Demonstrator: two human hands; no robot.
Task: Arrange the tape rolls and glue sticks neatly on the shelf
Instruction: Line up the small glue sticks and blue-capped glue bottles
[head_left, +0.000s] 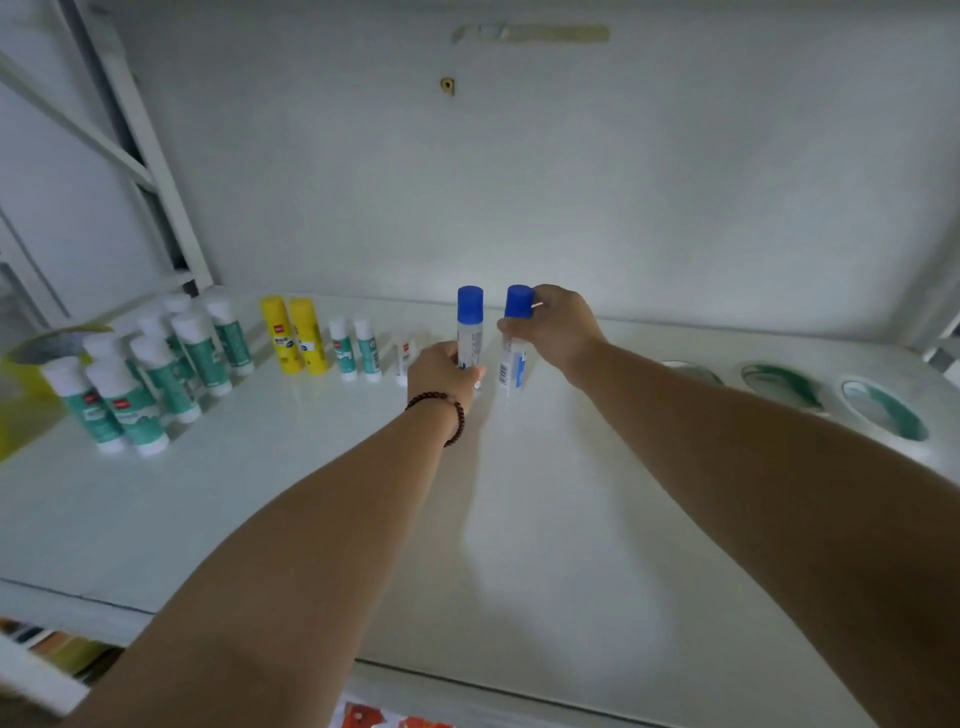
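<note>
Blue-capped clear glue tubes stand side by side near the back of the white shelf (545, 519). The left hand (441, 371) has its grip curled round the lower body of the left blue-capped tube (470, 322), while the right hand (558, 322) pinches the right blue-capped tube (517, 332) just under its cap, tilting it slightly. Yellow glue sticks (293, 335) and teal-and-white glue sticks (156, 374) stand to the left; white tape rolls (878, 410) lie flat at the right

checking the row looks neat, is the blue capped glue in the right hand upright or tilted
Tilted. The glue stick in the right hand leans its blue cap left, while the one in the left hand stands straight.
</note>
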